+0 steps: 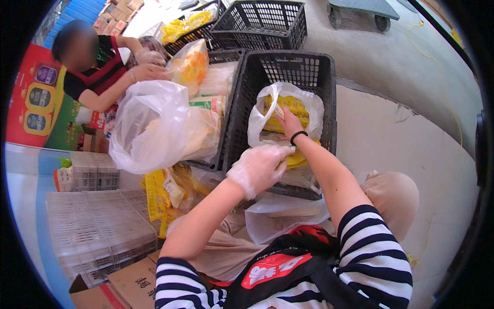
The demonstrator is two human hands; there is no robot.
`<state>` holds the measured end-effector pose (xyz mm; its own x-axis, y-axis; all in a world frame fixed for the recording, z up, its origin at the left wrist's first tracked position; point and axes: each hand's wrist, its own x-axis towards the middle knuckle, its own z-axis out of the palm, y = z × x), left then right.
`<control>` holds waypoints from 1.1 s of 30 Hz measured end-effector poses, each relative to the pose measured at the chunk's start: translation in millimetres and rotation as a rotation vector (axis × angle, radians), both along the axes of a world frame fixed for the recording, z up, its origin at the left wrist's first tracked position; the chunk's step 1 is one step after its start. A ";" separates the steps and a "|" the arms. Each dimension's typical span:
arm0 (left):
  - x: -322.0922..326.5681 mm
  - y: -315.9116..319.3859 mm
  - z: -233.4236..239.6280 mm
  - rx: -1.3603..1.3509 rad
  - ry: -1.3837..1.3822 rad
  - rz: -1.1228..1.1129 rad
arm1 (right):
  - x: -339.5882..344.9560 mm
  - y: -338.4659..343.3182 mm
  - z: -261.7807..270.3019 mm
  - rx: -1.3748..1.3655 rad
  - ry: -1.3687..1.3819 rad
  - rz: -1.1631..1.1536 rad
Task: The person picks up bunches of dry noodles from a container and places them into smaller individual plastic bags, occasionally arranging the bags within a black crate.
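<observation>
My right hand [288,123], with a dark beaded bracelet at the wrist, reaches into a white plastic bag [257,101]. Its fingers are closed on a small bundle of pale sticks [279,112]. Yellow printed packets [290,103] lie inside the bag, which sits in a black plastic crate [328,73]. My left hand [262,168], in a clear disposable glove, is above the crate's near part, just below the bag's edge; its fingers are curled, and whether they pinch anything cannot be told. More yellow packaging [297,159] lies beside the bag in the crate.
A co-worker [96,73] with gloved hands sits at the left by a second crate holding clear bags of pale goods [204,131]. An empty black crate [262,23] and a wheeled cart [364,8] stand beyond. Stacked translucent crates [100,228] and cardboard boxes [131,284] are at the lower left.
</observation>
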<state>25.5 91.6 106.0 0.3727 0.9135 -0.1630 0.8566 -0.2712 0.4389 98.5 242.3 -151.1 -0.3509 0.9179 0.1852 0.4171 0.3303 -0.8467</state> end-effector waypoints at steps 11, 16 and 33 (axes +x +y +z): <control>-101.3 143.6 -154.6 0.074 0.906 0.418 | -13.6 -4.8 -31.1 -0.198 -0.005 -0.093; -98.9 145.4 -151.6 -0.189 0.853 0.264 | -22.3 13.0 -12.9 -0.157 0.176 -0.173; -50.1 133.0 41.4 -0.438 -1.276 0.455 | 4.7 50.6 308.6 -0.709 0.982 0.391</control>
<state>-24.6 224.6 147.4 0.1688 0.9560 -0.2401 -0.2090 0.2728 0.9391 103.1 292.9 157.5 -0.6138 0.7887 0.0330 -0.5052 -0.3604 -0.7841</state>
